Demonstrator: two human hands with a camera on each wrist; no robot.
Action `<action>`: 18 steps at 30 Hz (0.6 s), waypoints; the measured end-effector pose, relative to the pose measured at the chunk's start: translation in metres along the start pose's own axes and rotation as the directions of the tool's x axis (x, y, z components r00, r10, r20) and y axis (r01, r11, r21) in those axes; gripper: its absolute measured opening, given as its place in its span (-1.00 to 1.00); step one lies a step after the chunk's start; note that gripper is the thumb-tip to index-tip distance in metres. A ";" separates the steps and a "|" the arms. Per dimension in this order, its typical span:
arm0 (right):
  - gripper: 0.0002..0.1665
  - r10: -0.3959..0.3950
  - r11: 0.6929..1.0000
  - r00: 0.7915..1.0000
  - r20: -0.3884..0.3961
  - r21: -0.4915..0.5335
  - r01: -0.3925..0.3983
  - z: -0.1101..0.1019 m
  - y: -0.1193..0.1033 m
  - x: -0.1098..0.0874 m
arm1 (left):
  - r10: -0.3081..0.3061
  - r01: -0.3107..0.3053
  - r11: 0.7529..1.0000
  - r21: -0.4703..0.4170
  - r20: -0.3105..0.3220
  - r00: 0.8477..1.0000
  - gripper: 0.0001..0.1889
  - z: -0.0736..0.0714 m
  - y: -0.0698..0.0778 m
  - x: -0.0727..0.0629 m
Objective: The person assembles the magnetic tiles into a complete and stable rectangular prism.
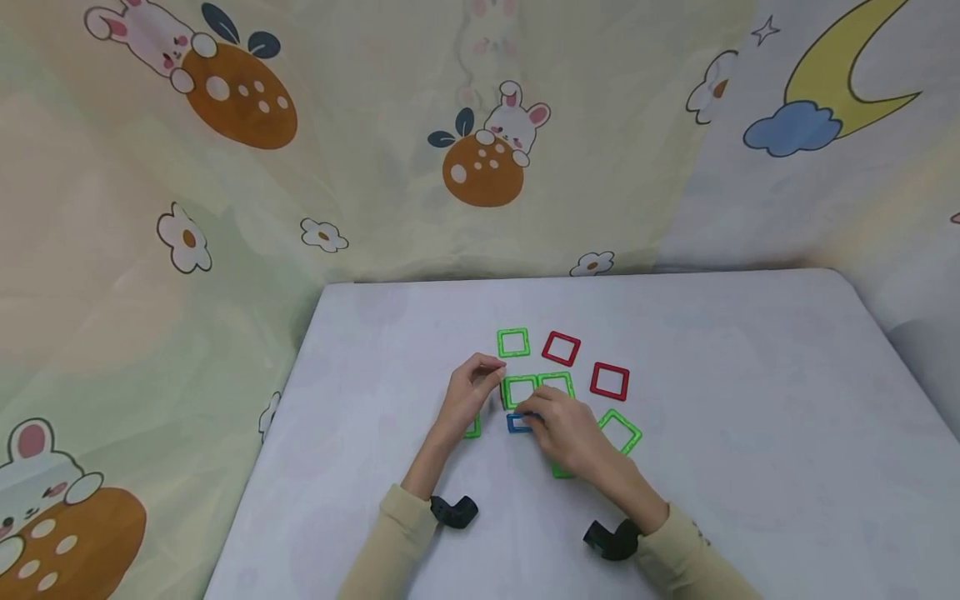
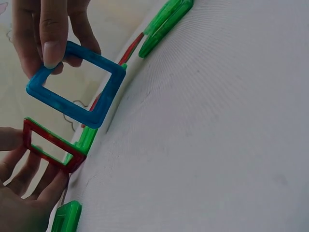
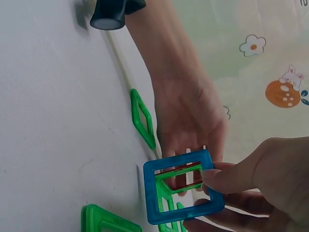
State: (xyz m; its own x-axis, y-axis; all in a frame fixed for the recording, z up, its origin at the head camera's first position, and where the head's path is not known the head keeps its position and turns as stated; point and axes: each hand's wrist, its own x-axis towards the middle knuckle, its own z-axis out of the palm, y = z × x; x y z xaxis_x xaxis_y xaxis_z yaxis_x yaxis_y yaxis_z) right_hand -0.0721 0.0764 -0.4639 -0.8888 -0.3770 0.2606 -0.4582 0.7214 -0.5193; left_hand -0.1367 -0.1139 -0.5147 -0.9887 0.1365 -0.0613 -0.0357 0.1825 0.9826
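Observation:
My left hand (image 1: 471,393) grips a red square frame tile (image 2: 54,139) that stands upright at the left side of two joined green square tiles (image 1: 520,379) lying on the table. Thumb and fingertips hold it near its corner and edge. My right hand (image 1: 566,425) pinches a blue square frame tile (image 3: 151,193) by one side, thumb on one face and fingers behind. In the head view this blue tile (image 1: 512,424) is just in front of the green pair, tilted up and partly covered by my fingers. The left wrist view shows it apart from the red tile.
Loose tiles lie around on the white table (image 1: 750,433): a green one (image 1: 513,331) at the back, a red one (image 1: 548,342), another red one (image 1: 612,367) and a green one (image 1: 629,422) to the right. My arms partly hide two more green pieces.

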 end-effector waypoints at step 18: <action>-0.77 0.015 1.000 1.000 -0.019 -0.007 -0.016 0.003 0.003 0.014 | -0.030 0.030 1.000 -0.007 -0.018 0.999 -0.78 0.001 0.002 0.003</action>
State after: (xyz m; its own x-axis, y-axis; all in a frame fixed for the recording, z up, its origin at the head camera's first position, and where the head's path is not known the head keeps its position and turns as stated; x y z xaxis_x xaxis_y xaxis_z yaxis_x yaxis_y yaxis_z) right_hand -0.0857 0.0716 -0.4643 -0.8958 -0.3547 0.2680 -0.4444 0.7314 -0.5174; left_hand -0.1400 -0.1120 -0.5127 -0.9897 0.1130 -0.0876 -0.0664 0.1798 0.9815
